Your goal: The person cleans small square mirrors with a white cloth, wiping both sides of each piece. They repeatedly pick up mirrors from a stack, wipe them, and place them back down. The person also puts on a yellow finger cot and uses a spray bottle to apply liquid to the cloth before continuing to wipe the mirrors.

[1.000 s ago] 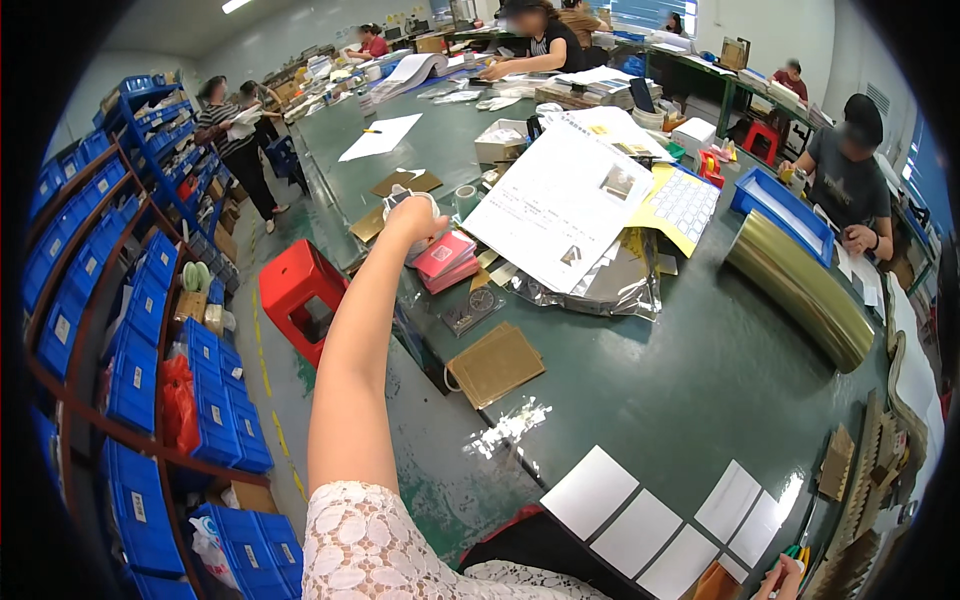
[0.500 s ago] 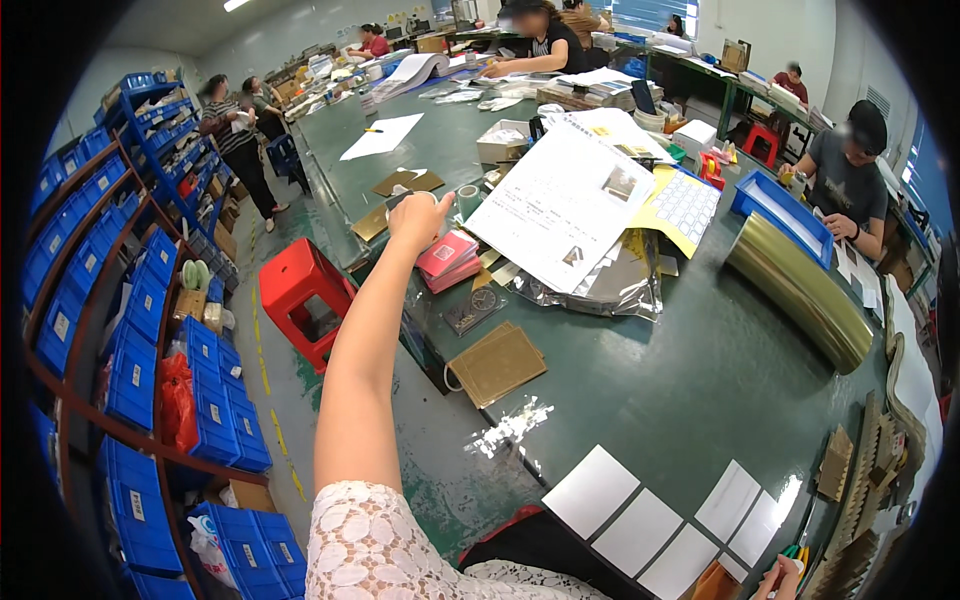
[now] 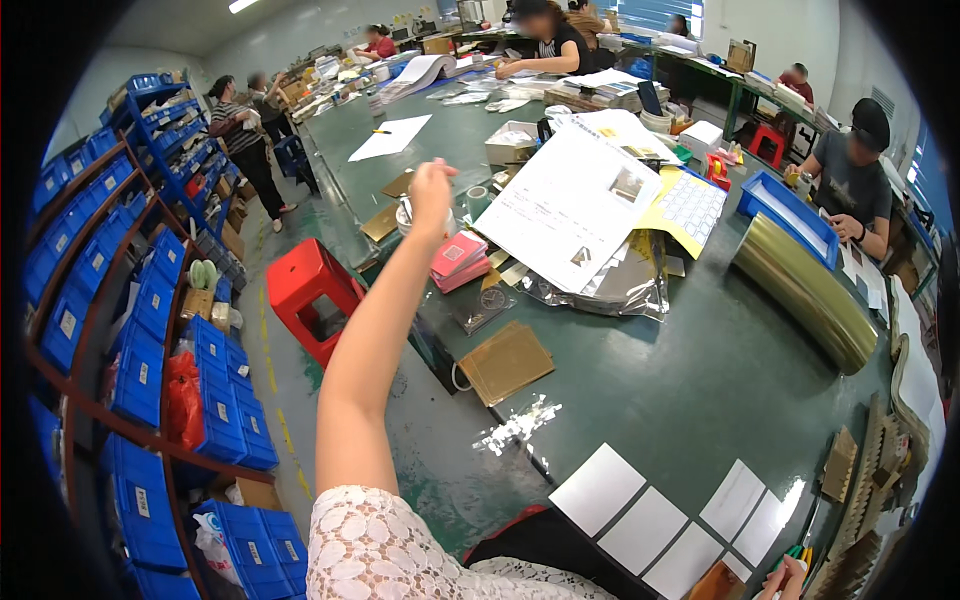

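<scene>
While we look down from the head camera, a long green worktable (image 3: 700, 400) stretches ahead of us through a workshop, with racks of blue storage bins (image 3: 150, 340) lining the wall to the left of our arm and a red plastic stool (image 3: 312, 297) on the floor below it. Other people sit or stand at the far benches. Our left hand (image 3: 432, 190) is raised at the end of an outstretched arm, fingers curled in; we cannot tell whether it grips anything. Just beneath and slightly beyond the hand stands a roll of clear tape (image 3: 478, 200), and just below the hand lies a pink box (image 3: 459, 258). To the right of the hand spreads a large printed sheet (image 3: 570, 210). Nearer us than the hand rests a brown card square (image 3: 506, 362). Our right hand (image 3: 790, 578) barely shows at the lower edge, its grip unclear, beside white cards (image 3: 640, 525).
</scene>
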